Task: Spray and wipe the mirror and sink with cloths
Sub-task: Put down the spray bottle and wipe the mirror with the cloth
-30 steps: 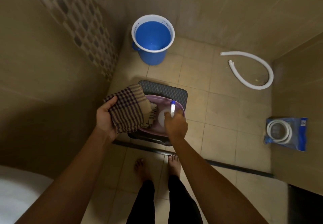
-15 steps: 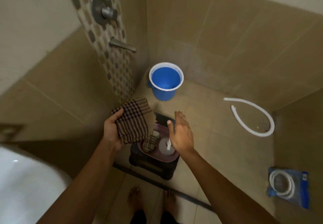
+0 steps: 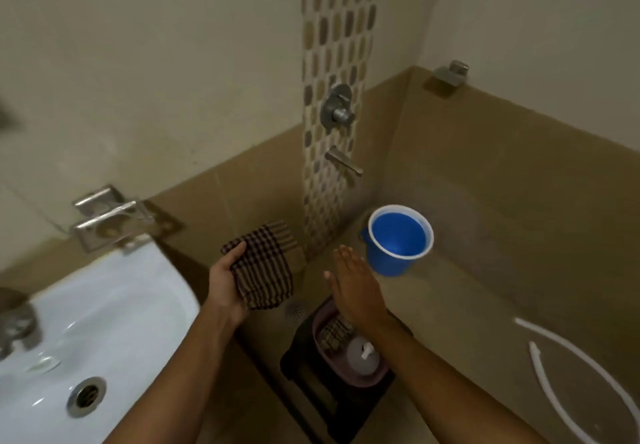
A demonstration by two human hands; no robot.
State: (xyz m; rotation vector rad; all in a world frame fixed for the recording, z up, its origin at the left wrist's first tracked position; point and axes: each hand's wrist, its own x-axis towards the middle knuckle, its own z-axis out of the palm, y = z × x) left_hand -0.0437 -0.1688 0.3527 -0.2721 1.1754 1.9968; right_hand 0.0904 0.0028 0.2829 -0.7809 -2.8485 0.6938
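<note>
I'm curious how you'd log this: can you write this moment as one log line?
left hand: holds checked cloth | right hand: open, empty, above basin | spray bottle: in basin | sink: not yet touched

A home bathroom: white sink (image 3: 114, 308), tiled walls, shower tap (image 3: 343, 161), blue bucket (image 3: 398, 241).

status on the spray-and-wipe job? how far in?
Done: left hand grips the checked cloth. In hand: right hand is open and empty over the basin, where the spray bottle and second cloth lie. Left: wiping the sink; the mirror is not in view.
</note>
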